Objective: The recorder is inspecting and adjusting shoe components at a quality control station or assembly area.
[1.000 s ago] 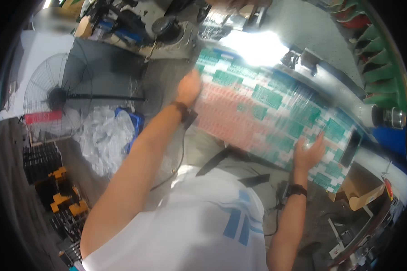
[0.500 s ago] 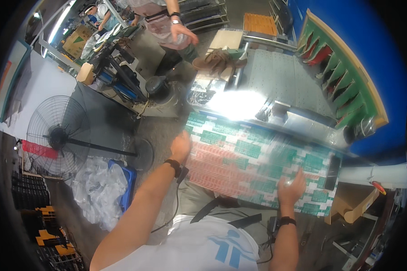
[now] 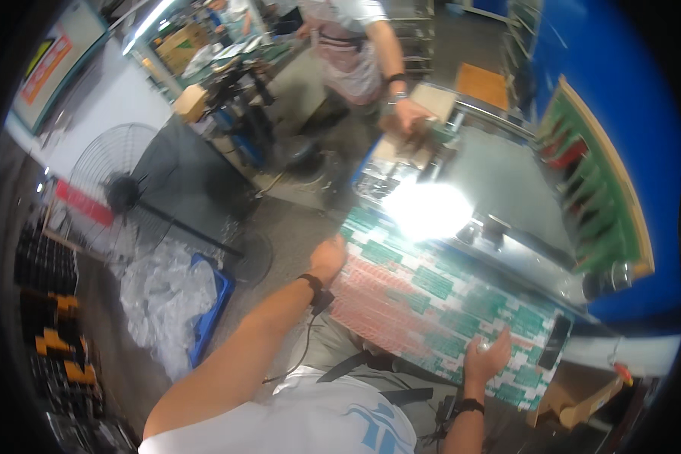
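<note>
A flat tabletop [image 3: 382,303] covered in green, white and red printed sheeting lies across my front. At its left edge is my left hand [image 3: 328,259], fingers curled against the edge, with a black band on the wrist. My right hand [image 3: 488,357] rests on the sheeting near the front right, fingers apart. Something small and shiny shows by its thumb, too blurred to name. A black phone-like slab [image 3: 555,342] lies at the tabletop's right end. Beyond, a co-worker's hand [image 3: 412,113] is on a brown shoe [image 3: 410,136], smeared by motion.
A grey conveyor belt [image 3: 507,189] runs beyond the tabletop, with a green slitted curtain [image 3: 583,174] on its right. To the left stand a fan [image 3: 122,193] and a blue crate [image 3: 218,303] with clear plastic bags [image 3: 163,303]. A cardboard box [image 3: 579,393] sits low right.
My view has swung, so the scene sits lower and further right. The co-worker's hand has come down onto the brown shoe. My hands keep their places on the tabletop.
</note>
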